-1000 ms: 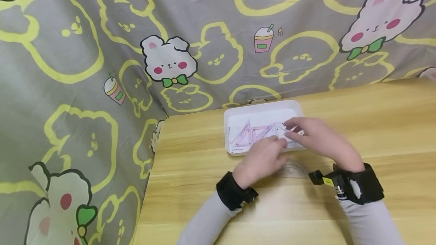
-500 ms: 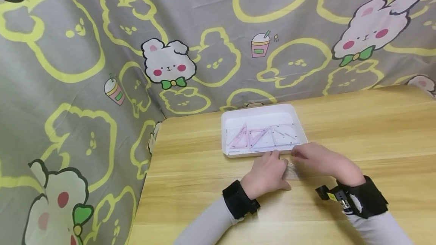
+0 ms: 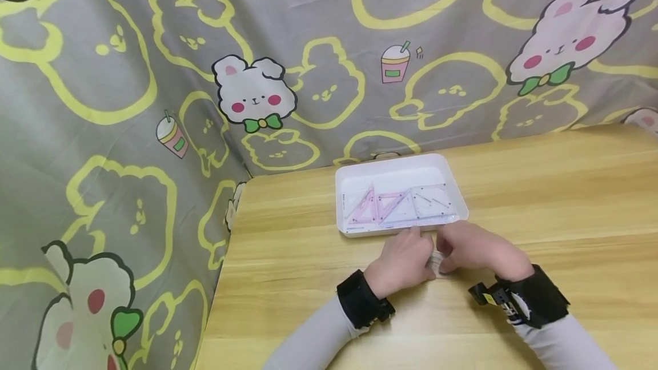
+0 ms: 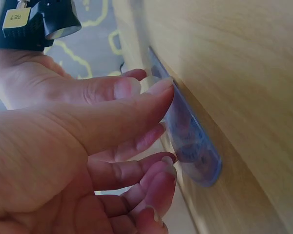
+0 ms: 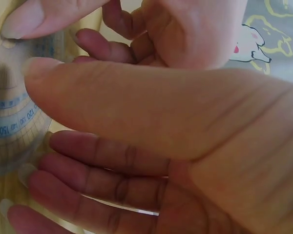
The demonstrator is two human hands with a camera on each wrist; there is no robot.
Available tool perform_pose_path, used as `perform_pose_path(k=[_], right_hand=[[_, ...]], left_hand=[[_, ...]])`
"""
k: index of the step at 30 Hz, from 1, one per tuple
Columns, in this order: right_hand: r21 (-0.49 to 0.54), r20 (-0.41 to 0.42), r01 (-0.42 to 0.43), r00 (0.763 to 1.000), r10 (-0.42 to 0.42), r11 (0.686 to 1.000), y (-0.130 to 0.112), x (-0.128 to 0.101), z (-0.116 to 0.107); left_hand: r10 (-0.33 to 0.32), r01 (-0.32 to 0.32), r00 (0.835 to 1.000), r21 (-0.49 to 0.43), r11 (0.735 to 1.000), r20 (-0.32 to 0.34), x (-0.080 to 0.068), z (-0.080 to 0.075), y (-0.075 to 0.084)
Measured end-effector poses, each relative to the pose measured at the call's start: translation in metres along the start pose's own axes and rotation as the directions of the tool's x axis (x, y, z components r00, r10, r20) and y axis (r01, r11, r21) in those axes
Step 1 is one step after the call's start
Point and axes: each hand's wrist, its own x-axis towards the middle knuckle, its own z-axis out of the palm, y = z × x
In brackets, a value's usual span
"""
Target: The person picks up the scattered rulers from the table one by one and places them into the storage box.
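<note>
In the right wrist view the clear protractor (image 5: 12, 112) carries printed blue degree figures along its curved scale; "120", "130", "140" and "150" can be made out near its lower arc, the rest being blurred or covered. In the left wrist view a small yellow label (image 4: 16, 18) on the black wrist strap shows dark characters too small to read. The set squares (image 3: 396, 205) in the white tray (image 3: 390, 165) bear scale marks, none legible from the head view.
</note>
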Motion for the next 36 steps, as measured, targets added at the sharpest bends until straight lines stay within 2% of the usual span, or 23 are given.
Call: perform_pose_path(k=[5, 8, 13, 17, 20, 24, 26, 29, 33, 36], right_hand=[[-0.013, 0.044, -0.071, 0.996, 0.072, 0.997, -0.004, 0.002, 0.003], [-0.016, 0.063, -0.075, 0.995, 0.076, 0.997, -0.003, 0.003, 0.003], [0.053, 0.067, 0.010, 0.998, -0.014, 0.999, 0.001, 0.003, 0.002], [0.146, 0.088, 0.073, 0.992, -0.087, 0.987, 0.005, 0.001, 0.000], [0.227, 0.091, 0.106, 0.987, -0.129, 0.968, 0.008, -0.002, -0.005], [0.286, 0.060, 0.127, 0.987, -0.150, 0.950, 0.009, -0.008, -0.020], [0.268, 0.011, 0.141, 0.989, -0.150, 0.953, 0.008, -0.009, -0.028], [0.239, -0.091, 0.157, 0.986, -0.139, 0.958, 0.003, -0.006, -0.035], [0.223, -0.228, 0.167, 0.967, -0.115, 0.960, -0.002, -0.001, -0.038], [0.198, -0.326, 0.161, 0.941, -0.089, 0.967, -0.004, 0.001, -0.039]], left_hand=[[0.006, -0.005, 0.999, -0.019, 1.000, 0.039, 0.001, 0.001, 0.000], [-0.001, 0.003, 0.998, -0.031, 1.000, 0.066, 0.003, 0.001, -0.001], [0.001, 0.004, 0.998, -0.071, 0.997, 0.064, 0.003, -0.001, -0.002], [0.077, -0.067, 0.995, -0.141, 0.988, 0.064, 0.000, -0.007, -0.007], [0.158, -0.143, 0.986, -0.208, 0.968, 0.057, -0.002, -0.011, -0.015], [0.200, -0.182, 0.979, -0.319, 0.930, 0.026, -0.003, -0.022, -0.028], [0.178, -0.168, 0.984, -0.378, 0.911, -0.006, -0.005, -0.030, -0.035], [0.113, -0.136, 0.991, -0.463, 0.876, -0.078, -0.006, -0.039, -0.046], [0.040, -0.108, 0.990, -0.562, 0.820, -0.132, -0.004, -0.044, -0.055], [0.013, -0.108, 0.988, -0.617, 0.780, -0.156, 0.001, -0.045, -0.057]])
